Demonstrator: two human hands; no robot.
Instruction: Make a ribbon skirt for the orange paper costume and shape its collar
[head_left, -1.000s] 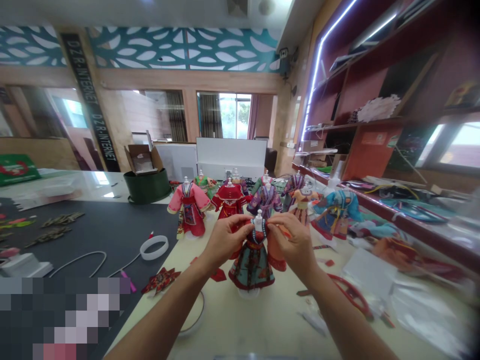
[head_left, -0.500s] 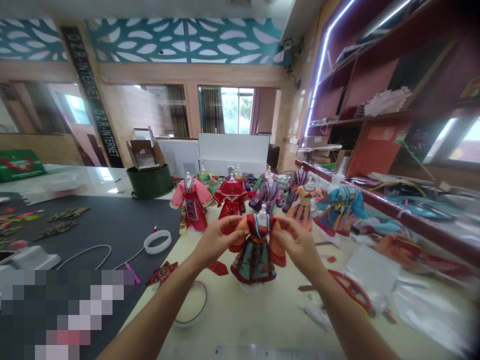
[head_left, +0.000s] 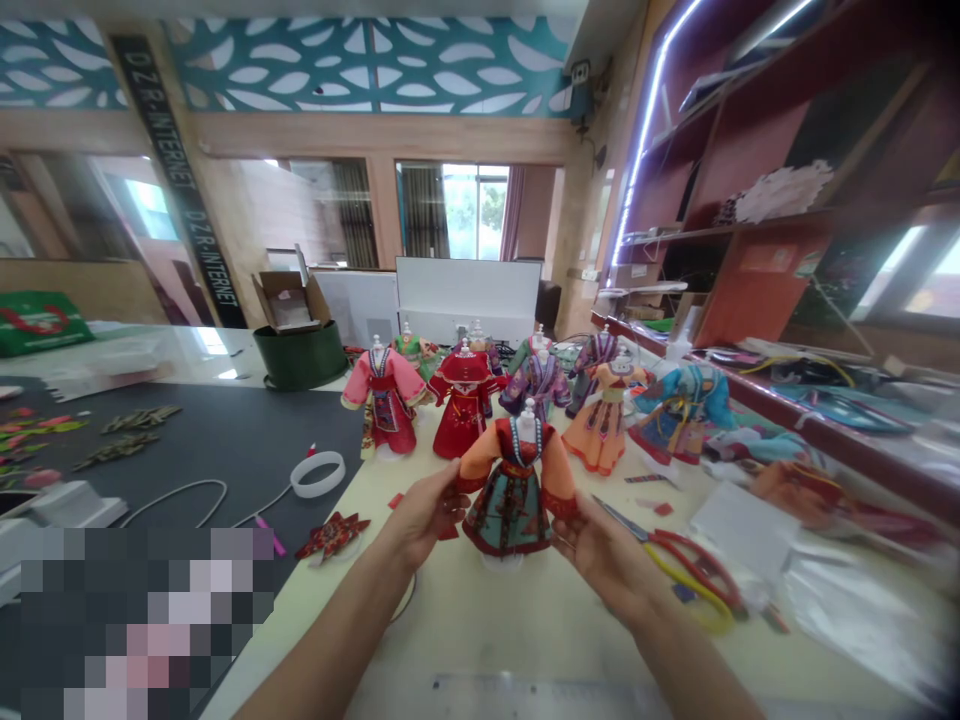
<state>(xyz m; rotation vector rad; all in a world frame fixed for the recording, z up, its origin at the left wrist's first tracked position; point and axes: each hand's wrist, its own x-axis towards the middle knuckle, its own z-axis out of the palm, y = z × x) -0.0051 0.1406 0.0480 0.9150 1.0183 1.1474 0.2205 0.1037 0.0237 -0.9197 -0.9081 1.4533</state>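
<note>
Black vertical banner (head_left: 169, 175) reads "DZR-INTERNET". Miniature teal robe with orange sleeves (head_left: 517, 490), on a white mannequin stand, stands on cream tabletop (head_left: 480, 640), between open left hand (head_left: 427, 520) and open right hand (head_left: 607, 560), both just beside it. Red-handled scissors (head_left: 697, 570) lie near right hand.

Left hand (head_left: 427, 520), doll costume (head_left: 516, 490) between, right hand (head_left: 604, 560)

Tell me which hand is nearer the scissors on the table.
Right. The right hand is just beside the blades of the scissors, while the left hand is farther away, on the other side of the dressed doll.
</note>
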